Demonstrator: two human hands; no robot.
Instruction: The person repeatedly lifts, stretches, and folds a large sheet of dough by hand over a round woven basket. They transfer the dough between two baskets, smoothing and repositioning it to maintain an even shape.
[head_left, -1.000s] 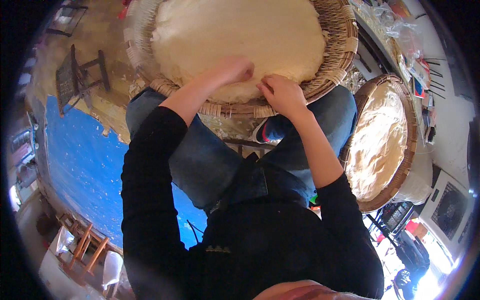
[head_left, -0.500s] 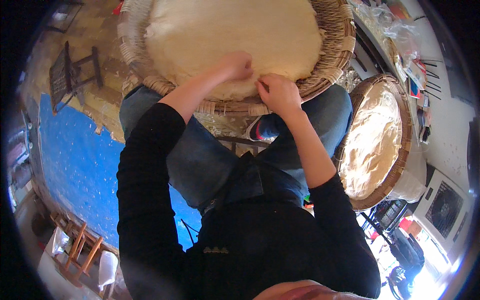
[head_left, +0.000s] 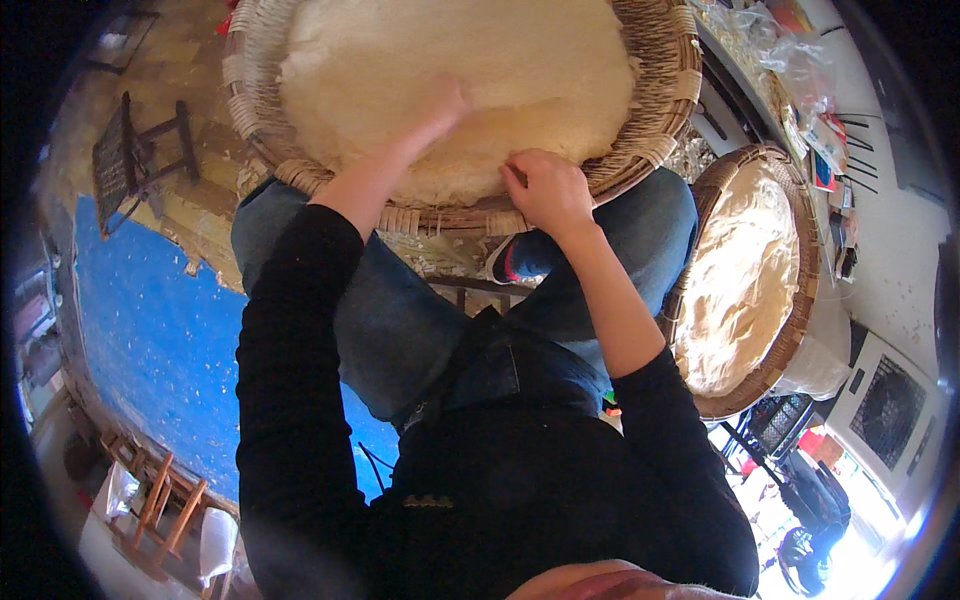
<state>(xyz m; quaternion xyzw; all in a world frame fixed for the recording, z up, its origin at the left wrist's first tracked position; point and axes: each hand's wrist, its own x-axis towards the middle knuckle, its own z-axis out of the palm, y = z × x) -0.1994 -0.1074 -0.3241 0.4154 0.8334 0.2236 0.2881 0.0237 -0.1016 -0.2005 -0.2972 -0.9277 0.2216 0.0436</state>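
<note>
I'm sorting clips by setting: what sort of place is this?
Probably a small workshop: a wide woven basket holds pale material, a second basket to its right holds more, and the blue floor is flecked with pale bits.

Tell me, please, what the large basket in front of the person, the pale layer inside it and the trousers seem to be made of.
Large basket: likely wicker or bamboo, matte, with interlaced strands and wrapped rim bindings.
Pale layer: soft-looking, matte, perhaps matted fibre by its ragged edge, though possibly dough.
Trousers: probably denim, matte, given their faded, uneven blue.
</note>
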